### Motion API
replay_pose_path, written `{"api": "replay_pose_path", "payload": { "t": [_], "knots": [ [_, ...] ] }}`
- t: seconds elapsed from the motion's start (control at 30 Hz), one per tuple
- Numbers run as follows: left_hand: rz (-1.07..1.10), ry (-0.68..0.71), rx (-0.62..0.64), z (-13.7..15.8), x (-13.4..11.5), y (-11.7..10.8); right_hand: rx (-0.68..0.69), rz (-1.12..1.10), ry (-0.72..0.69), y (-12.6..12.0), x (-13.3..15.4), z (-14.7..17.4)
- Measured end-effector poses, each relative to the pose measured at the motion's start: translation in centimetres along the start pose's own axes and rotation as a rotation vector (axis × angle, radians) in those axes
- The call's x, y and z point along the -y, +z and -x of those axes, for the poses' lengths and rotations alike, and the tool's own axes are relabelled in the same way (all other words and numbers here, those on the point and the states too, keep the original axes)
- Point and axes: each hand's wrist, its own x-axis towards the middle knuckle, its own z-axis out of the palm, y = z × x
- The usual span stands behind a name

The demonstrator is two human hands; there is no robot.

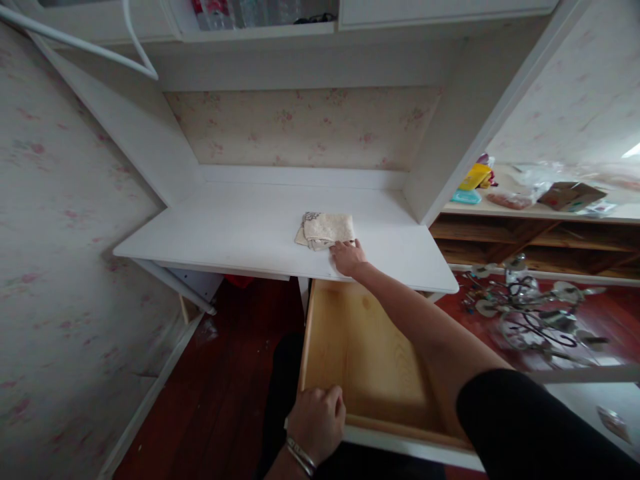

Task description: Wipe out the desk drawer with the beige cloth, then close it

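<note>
A folded cream cloth (325, 230) lies on the white desk (235, 227), near its front edge. My right hand (347, 257) reaches over the desk and touches the cloth's near right corner with its fingertips. Below the desk a wooden drawer (360, 360) stands pulled out, with nothing visible inside. My left hand (317, 423), a bracelet on its wrist, is closed over the drawer's front edge at the left.
White cabinets hang above the desk. To the right, a wooden shelf (525, 233) holds packets and a cardboard box. A metal chandelier (530, 313) lies on the red floor at the right. Flowered wallpaper covers the left wall.
</note>
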Motion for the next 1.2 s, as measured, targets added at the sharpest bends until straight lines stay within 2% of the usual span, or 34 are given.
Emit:
{"api": "replay_pose_path", "payload": {
  "t": [0.2, 0.3, 0.37, 0.47, 0.57, 0.67, 0.8, 0.87, 0.93, 1.03, 1.2],
  "knots": [
    [-0.002, 0.039, -0.019, 0.0, -0.1, 0.1, -0.137, 0.023, -0.181, -0.4, -1.5, 6.1],
    [-0.006, 0.054, 0.005, -0.1, 0.0, 0.0, -0.215, 0.015, -0.208, -0.7, -2.0, 7.9],
    [-0.013, 0.069, 0.016, -0.3, 0.0, -0.1, -0.234, 0.010, -0.200, -0.5, -1.8, 8.1],
    [-0.016, 0.081, 0.008, -0.4, 0.0, -0.2, -0.179, 0.028, -0.201, 0.5, -0.8, 7.5],
    [-0.014, 0.086, -0.021, -0.3, 0.1, -0.1, -0.150, 0.031, -0.137, 1.4, 0.5, 6.5],
    [0.009, 0.105, -0.046, 0.0, 0.4, 0.1, -0.176, 0.033, -0.094, 1.0, 1.8, 6.1],
    [0.029, 0.157, -0.059, 0.3, 1.1, 0.3, -0.195, 0.029, -0.164, -0.3, 2.9, 7.7],
    [0.025, 0.201, -0.063, 0.3, 1.4, 0.5, -0.191, 0.002, -0.206, -0.1, 3.4, 9.3],
    [0.018, 0.248, -0.078, 0.2, 1.4, 0.8, -0.176, -0.032, -0.228, 1.1, 4.1, 11.1],
    [-0.008, 0.294, -0.136, 0.0, 1.3, 1.3, -0.095, -0.082, -0.193, 4.4, 5.1, 13.2],
    [-0.040, 0.334, -0.200, 0.0, 1.2, 1.5, 0.097, -0.162, -0.046, 10.0, 5.9, 13.3]
  ]
}}
